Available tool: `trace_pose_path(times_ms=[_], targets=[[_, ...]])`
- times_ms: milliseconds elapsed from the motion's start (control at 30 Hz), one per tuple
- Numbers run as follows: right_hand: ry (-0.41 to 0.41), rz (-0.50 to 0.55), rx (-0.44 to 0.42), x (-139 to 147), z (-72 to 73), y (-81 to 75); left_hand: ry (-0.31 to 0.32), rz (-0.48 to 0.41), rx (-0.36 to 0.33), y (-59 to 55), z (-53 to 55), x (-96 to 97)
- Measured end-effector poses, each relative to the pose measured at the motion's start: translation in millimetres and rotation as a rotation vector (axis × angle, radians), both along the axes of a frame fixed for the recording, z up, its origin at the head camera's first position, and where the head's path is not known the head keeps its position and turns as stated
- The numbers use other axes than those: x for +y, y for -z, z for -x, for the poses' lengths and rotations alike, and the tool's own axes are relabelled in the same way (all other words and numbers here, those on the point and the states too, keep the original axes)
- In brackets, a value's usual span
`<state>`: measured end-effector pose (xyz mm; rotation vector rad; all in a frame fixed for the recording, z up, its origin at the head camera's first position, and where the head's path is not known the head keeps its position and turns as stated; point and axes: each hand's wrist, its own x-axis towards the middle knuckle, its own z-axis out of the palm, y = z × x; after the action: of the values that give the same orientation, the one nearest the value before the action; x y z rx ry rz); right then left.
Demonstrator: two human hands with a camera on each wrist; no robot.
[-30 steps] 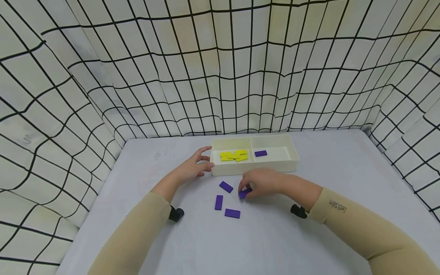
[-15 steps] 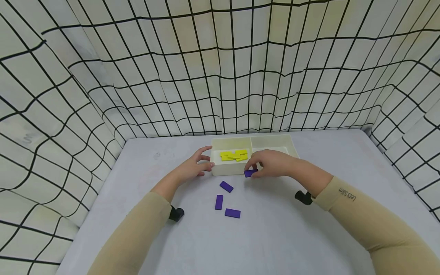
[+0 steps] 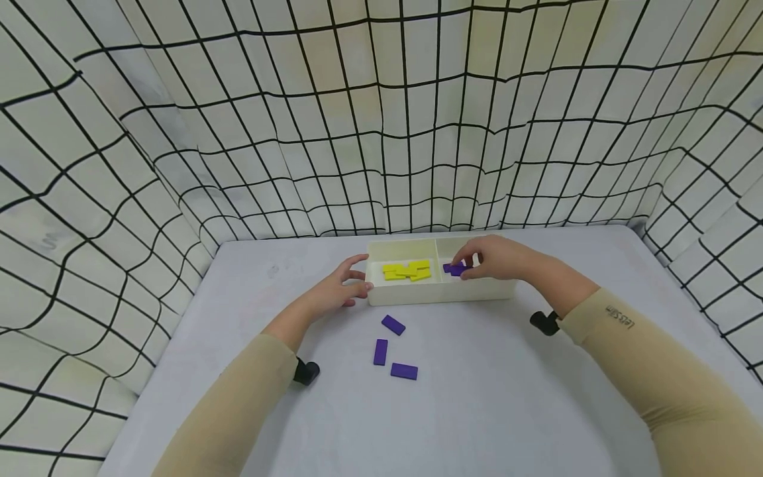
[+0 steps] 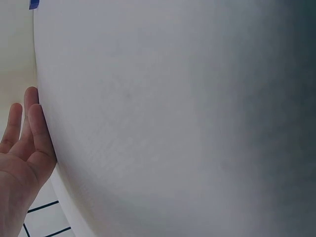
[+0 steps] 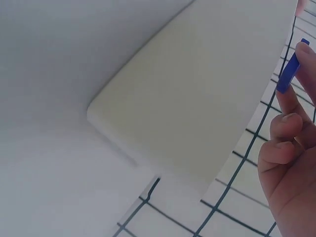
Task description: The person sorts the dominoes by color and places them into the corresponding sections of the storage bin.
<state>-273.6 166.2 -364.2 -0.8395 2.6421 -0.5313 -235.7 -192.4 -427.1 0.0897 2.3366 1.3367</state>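
A white two-compartment box (image 3: 441,293) stands toward the back of the table. My left hand (image 3: 326,296) rests at its left end, fingers fairly straight and fingertips at the wall. Between thumb and finger, my right hand (image 3: 499,258) pinches a small flat purple block (image 5: 291,70) in the right compartment. Another purple block (image 3: 446,268) lies beside it there, partly covered in the head view. Several yellow blocks (image 3: 406,271) overlap in the left compartment. In the right wrist view, the box wall hides the compartment floor.
Three purple blocks lie loose in front of the box: a slanted one (image 3: 393,324), an upright-lying one (image 3: 380,352) and a sideways one (image 3: 404,371). White walls with black netting (image 3: 417,146) enclose the white-covered table (image 3: 477,411) at the back and sides.
My right hand has lifted a purple block off the table and carried it up and right, over the front wall into the right compartment. The left hand stays at the box's end.
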Motion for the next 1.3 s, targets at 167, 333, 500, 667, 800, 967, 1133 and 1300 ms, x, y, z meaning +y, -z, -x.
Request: trace_pose_path(times_ms=[167,333,500,667,800,967,1133,1300], targets=[[0.016,-0.023,-0.002,11.6,10.0,-2.6,0.005,-0.006,-0.003,-1.8,-1.4,1.5],[0.015,-0.053,0.023,17.1,17.5,-2.8,0.004,0.003,-0.006,-2.3,-1.4,0.9],[0.03,-0.088,0.025,15.7,21.7,-1.6,0.008,0.001,-0.003,-2.7,-1.4,0.2],[0.024,-0.145,0.036,12.9,27.9,5.1,0.003,0.003,-0.004,-2.9,-2.1,0.4],[0.022,-0.199,0.053,13.2,34.8,13.2,-0.005,0.011,-0.007,-3.7,-3.2,1.3],[0.027,-0.243,0.066,13.6,42.4,21.2,0.005,0.008,0.0,-2.6,-2.2,1.4],[0.028,-0.289,0.093,11.4,46.1,26.0,0.003,0.002,-0.002,-0.4,-1.1,0.2],[0.017,-0.331,0.127,7.9,48.1,27.6,0.006,-0.002,0.001,0.2,-0.9,-0.6]])
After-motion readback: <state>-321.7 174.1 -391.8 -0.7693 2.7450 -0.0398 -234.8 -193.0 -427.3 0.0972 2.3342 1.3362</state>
